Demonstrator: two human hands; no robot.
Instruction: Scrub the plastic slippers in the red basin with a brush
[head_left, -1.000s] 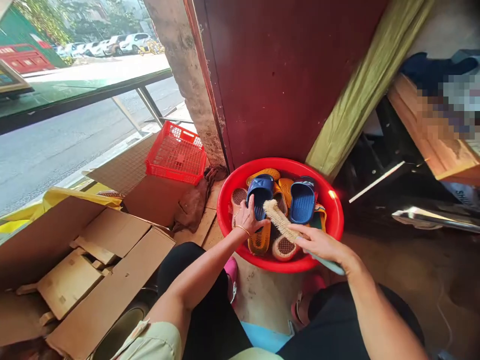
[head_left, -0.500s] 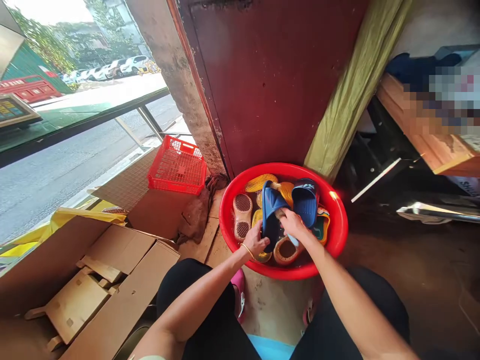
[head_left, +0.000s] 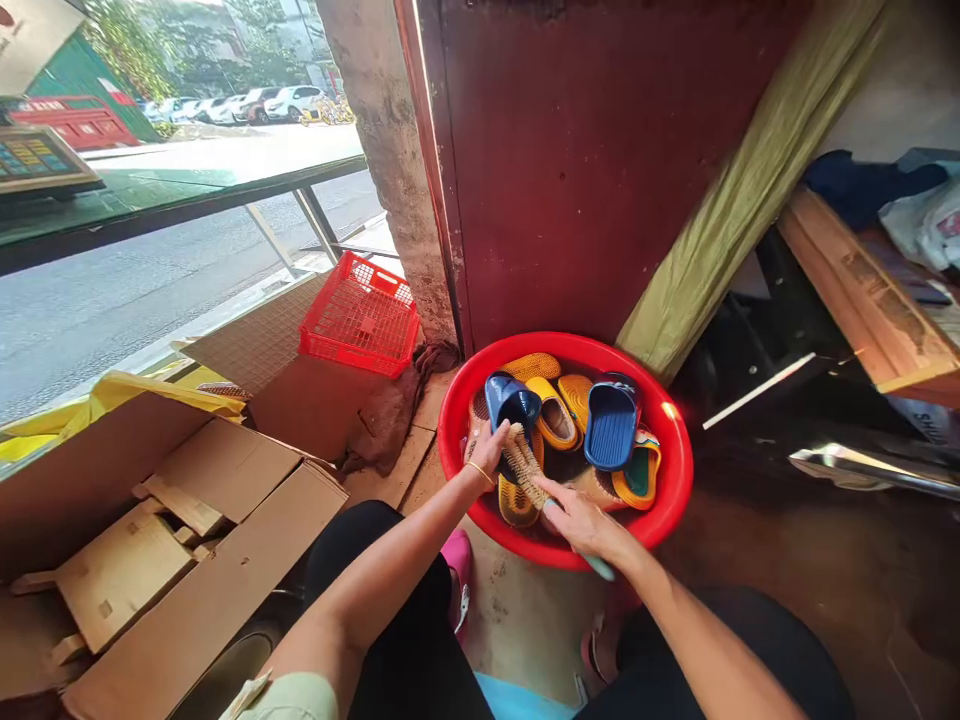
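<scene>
My left hand (head_left: pixel 489 452) is closed around the near end of a dark blue slipper (head_left: pixel 510 397), held tilted over the left part of a red tub (head_left: pixel 679 485). My right hand (head_left: pixel 579 517) grips a scrubbing brush (head_left: pixel 523 462) by its light blue handle. The brush's tan bristles lie against the near part of this slipper and hide some of it. Around them in the tub lie several wet shoes: a second blue slipper (head_left: pixel 611 425), a yellow clog (head_left: pixel 553 412) and a yellow-and-green slipper (head_left: pixel 641 472).
A red plastic crate (head_left: pixel 360 315) stands left of the tub, beside a brown cloth (head_left: pixel 382 425). An open cardboard box (head_left: pixel 217 580) holds a wooden stool (head_left: pixel 124 570). Behind the tub are a dark red door (head_left: pixel 555 180) and a yellow-green curtain (head_left: pixel 712 230).
The held blue slipper has shifted left and tipped over. The brush has come out of its opening toward me, its bristles now showing. The yellow clog has come into view.
</scene>
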